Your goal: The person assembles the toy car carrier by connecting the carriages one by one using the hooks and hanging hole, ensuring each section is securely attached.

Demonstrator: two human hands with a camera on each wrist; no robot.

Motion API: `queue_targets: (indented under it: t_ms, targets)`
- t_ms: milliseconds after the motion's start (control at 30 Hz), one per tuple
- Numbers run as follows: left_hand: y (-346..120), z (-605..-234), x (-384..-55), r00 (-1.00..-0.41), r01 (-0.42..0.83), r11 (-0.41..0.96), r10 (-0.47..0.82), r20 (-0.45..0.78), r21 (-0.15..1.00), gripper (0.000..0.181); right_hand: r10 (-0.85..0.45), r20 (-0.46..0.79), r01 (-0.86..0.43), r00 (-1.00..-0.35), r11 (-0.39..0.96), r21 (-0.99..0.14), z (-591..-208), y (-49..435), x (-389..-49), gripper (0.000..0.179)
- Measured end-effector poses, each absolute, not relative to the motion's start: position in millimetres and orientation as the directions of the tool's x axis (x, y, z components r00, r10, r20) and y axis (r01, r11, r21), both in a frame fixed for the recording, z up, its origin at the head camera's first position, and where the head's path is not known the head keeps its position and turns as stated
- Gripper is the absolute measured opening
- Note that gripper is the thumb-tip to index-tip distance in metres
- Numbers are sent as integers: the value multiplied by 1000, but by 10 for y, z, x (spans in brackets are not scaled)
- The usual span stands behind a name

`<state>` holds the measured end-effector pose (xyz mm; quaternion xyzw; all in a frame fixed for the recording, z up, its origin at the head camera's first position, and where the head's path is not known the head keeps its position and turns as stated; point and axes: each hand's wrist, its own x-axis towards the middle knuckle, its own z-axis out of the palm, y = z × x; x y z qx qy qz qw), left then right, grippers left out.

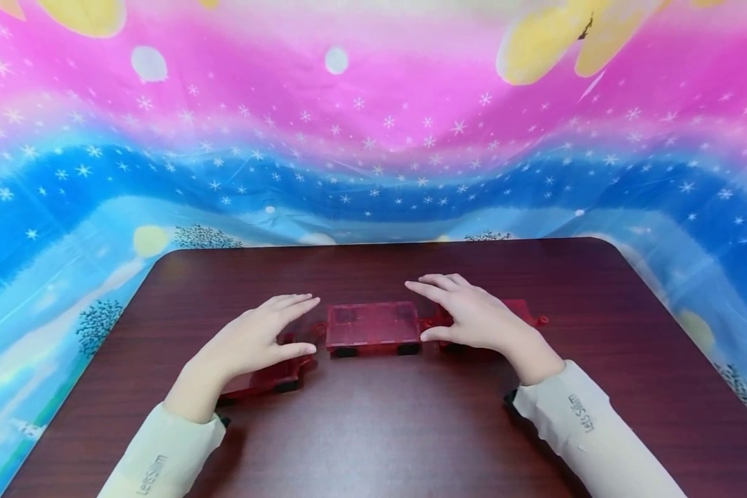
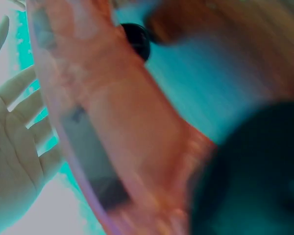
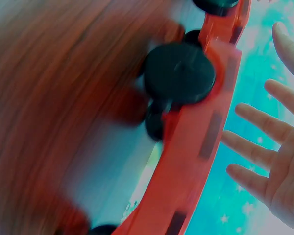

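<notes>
Head view, clock face centred on the middle car, 12 at the far table edge. Middle car, a flat rectangular toy wagon of translucent red plastic on black wheels (image 1: 373, 325), stands upright on the dark red-brown wood-grain table (image 1: 373, 443). At 8 o'clock, a second translucent red plastic car (image 1: 261, 382) sits askew to it, partly covered by the left hand (image 1: 245, 349); at 3 o'clock, a third translucent red plastic car (image 1: 518, 308) is partly covered by the right hand (image 1: 473, 318), with a small red plastic hitch (image 1: 542, 320) projecting at its outer end. Grip: neither hand holds anything; fingers extended, thumbs spread apart from them. Wrist views show straight, separated fingers on both sides; whether skin touches plastic cannot be told. Couplings: small red parts lie in both gaps beside the middle car; whether either pair is latched cannot be confirmed. Risks, as judged: the 8 o'clock car's skewed angle could load its joint sideways and unhook it if the row were pushed; free-running wheels could let a car roll off line at a light knock; a thumb near either gap might snag a coupling if a hand lifts carelessly.
</notes>
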<state>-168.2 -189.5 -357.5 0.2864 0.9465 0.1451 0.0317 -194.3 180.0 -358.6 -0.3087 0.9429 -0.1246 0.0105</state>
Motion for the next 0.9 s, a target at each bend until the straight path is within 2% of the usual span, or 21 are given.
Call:
queue_targets:
  t_ms: [433, 900]
  targets:
    - [-2162, -3655, -1467, -882, 422, 846, 466, -70, 326, 88, -660, -16, -637, -751, 730, -248, -3609, 1320, -1950, 84]
    - [-2235, -3721, -1415, -880, 400, 852, 460, -119, 336, 92, -671, -77, -638, -738, 730, -246, -3685, 1114, -1949, 84]
